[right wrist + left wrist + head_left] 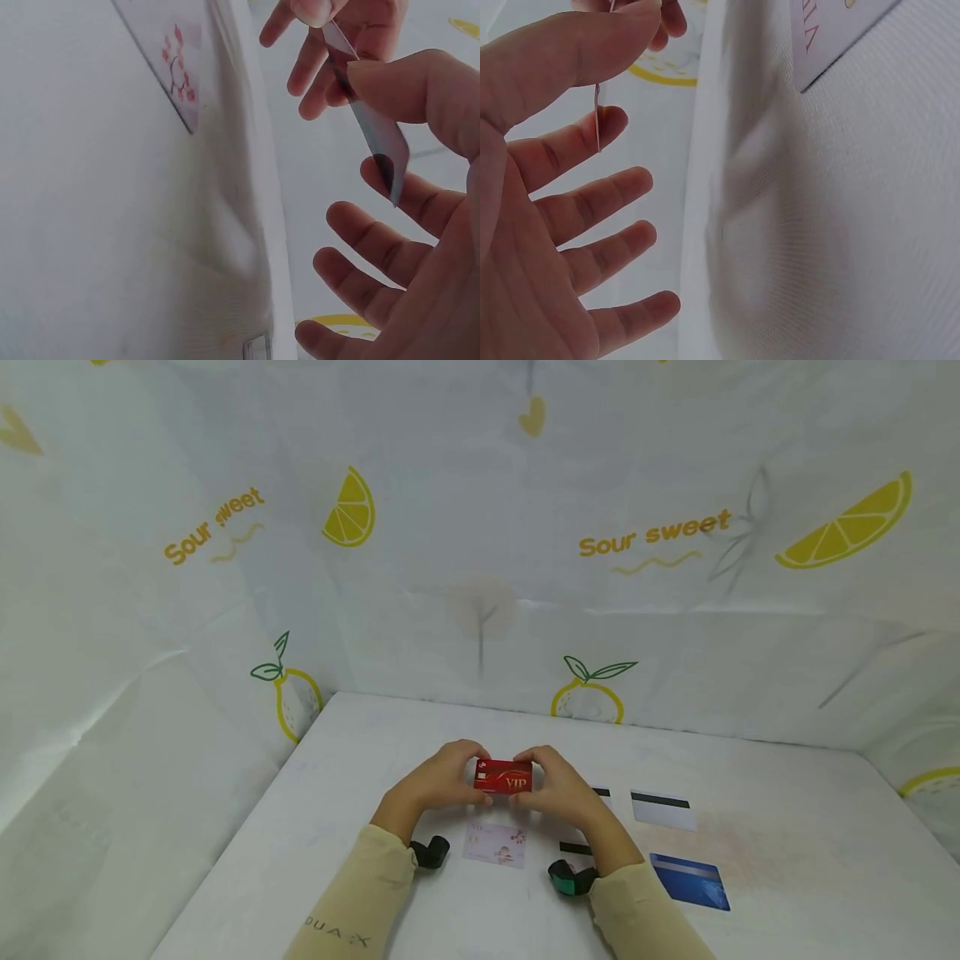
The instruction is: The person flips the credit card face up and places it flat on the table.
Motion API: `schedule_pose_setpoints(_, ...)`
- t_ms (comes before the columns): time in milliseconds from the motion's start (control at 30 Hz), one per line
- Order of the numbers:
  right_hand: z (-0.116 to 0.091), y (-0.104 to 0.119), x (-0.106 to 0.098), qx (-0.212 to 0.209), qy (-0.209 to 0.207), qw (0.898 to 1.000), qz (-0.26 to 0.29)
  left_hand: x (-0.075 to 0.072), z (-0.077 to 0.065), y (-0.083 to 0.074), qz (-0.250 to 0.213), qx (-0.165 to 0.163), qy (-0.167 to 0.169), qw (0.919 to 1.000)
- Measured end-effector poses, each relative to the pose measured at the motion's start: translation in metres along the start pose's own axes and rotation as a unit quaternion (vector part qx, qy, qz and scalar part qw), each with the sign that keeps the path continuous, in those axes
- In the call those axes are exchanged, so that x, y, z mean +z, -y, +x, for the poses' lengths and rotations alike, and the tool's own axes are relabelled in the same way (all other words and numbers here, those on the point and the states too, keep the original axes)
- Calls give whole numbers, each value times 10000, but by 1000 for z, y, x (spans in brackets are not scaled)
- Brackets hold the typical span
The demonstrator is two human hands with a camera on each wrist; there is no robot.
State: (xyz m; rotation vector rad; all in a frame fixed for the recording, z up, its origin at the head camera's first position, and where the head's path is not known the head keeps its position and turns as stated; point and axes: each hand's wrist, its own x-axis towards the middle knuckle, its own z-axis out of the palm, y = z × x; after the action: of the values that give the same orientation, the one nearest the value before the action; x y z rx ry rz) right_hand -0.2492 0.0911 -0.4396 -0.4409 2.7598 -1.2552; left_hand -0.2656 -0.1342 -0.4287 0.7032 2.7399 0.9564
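Note:
A red VIP card (pixel 502 776) is held up by both hands, its printed face toward the head camera. My left hand (pixel 444 777) pinches its left end between thumb and forefinger, and my right hand (pixel 558 789) pinches the right end likewise. In the right wrist view the card (pixel 373 124) is seen at a slant, raised off the table, with the other fingers of the right hand (pixel 420 255) spread below. The left wrist view shows only its thin edge (pixel 598 124). A pale pink flowered card (pixel 495 845) lies on the table nearer the body.
On the right lie a white card with a black stripe (pixel 663 811) and a blue card (pixel 688 881). Two more striped cards, one near (pixel 575 849) and one far (pixel 603 793), are partly hidden by the right arm. A lemon-printed cloth (pixel 450 643) hangs behind the white table (pixel 390 727).

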Motion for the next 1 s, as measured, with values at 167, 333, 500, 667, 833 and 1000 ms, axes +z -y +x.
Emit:
schedule_pose_setpoints(167, 2, -2, 2, -9, 50, 9987, -497, 1, 2, 1, 76, 70, 3, 9999)
schedule_pose_setpoints(333, 3, -3, 4, -31, 166, 9961, -863, 2, 2, 1, 410, -12, 27, 9992)
schedule_pose_setpoints(500, 2, -2, 5, 82, 280, 9933, -1119, 3, 2, 0, 758, -248, 71, 9968)
schedule_pose_setpoints(667, 2, -2, 5, 268, 298, 9915, -1240, 6, 2, 1, 898, -410, 93, 9951)
schedule_pose_setpoints(833, 2, -3, 7, 358, 338, 9888, -1407, 11, 4, 3, 1134, -440, 155, 9924)
schedule_pose_setpoints(1000, 2, -2, 8, 381, 351, 9867, -1540, 12, 4, 2, 1308, -460, 251, 9900)
